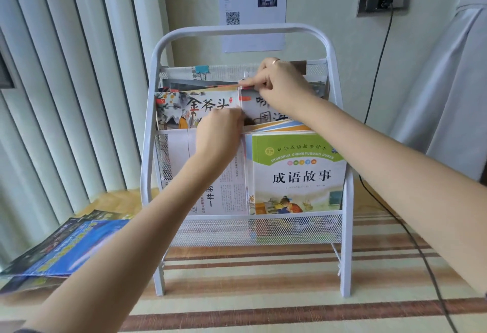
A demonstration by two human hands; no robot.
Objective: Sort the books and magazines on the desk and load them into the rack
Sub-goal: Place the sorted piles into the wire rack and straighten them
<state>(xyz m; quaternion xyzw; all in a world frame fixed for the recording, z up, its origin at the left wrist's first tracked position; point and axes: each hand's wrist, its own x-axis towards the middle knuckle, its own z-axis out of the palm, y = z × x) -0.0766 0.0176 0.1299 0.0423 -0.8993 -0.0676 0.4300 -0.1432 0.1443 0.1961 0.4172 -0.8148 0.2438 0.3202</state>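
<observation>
The right hand (279,82) is pinching the top edge of a white storybook (257,110) while the left hand (221,128) is gripping its lower left corner, apparently steadying it to slide squarely into the middle tier of the white rack (241,29). At eight o'clock, blue magazines (66,248) are lying on the desk (263,306), not yet loaded.

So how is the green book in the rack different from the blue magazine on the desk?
The green book stands upright in the rack's lower pocket; the blue magazine lies flat on the desk, left of the rack. The book is sorted; the magazine is not yet loaded. Neither is touched by a hand.
</observation>
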